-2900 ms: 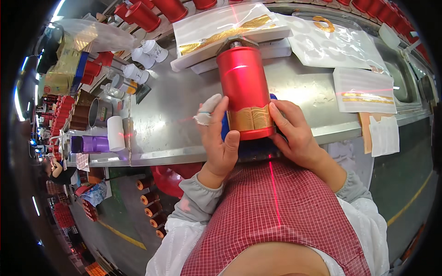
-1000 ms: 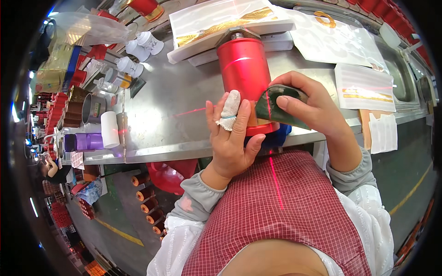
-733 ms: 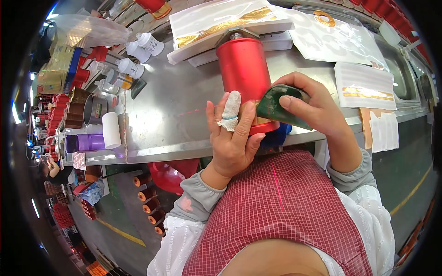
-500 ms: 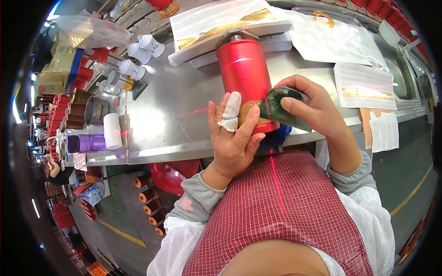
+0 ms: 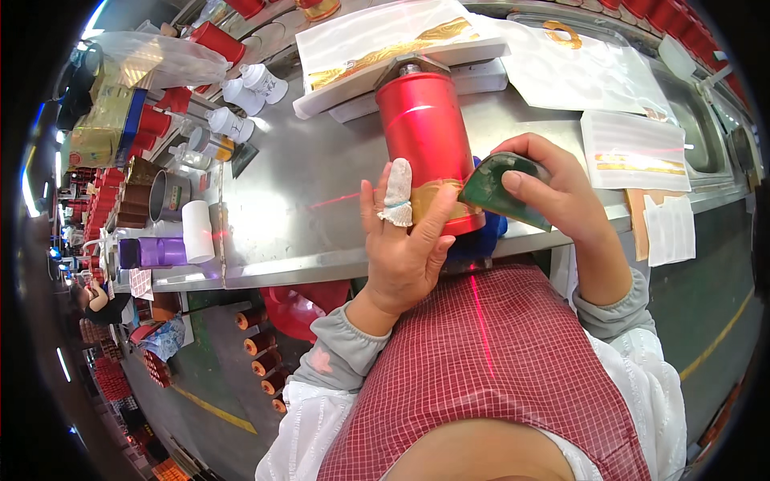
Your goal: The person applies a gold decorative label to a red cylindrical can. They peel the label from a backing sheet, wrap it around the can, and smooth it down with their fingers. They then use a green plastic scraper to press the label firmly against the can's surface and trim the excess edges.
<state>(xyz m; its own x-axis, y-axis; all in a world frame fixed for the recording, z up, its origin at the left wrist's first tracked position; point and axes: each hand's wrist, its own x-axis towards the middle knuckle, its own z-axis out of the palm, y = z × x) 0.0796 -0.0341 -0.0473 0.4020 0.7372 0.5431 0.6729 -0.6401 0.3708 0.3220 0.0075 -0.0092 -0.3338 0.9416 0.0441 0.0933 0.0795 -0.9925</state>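
A glossy red cylinder (image 5: 425,120) is held sideways on a metal fixture (image 5: 411,64) over the steel bench. A gold patterned band (image 5: 461,210) lies on its surface near the end closest to me. My left hand (image 5: 405,260) rests at that end with its fingers stretched out and spread, the fingertips by the band. One of its fingers wears a white cloth cover (image 5: 398,188). My right hand (image 5: 565,192) pinches a dark green, curved-edged flat scraper (image 5: 497,191) between thumb and fingers. The scraper's tip is at the band's right side; whether it touches cannot be told.
White backing sheets with gold strips (image 5: 385,56) lie behind the cylinder, and another such sheet (image 5: 638,152) lies right. White bottles (image 5: 263,82), a metal pot (image 5: 168,194), a paper roll (image 5: 198,231) and a purple bottle (image 5: 156,252) stand left. A sink (image 5: 702,120) is far right.
My right hand has drawn the scraper slightly right, off the cylinder's face. My left hand has shifted a little left, and more of the gold band shows.
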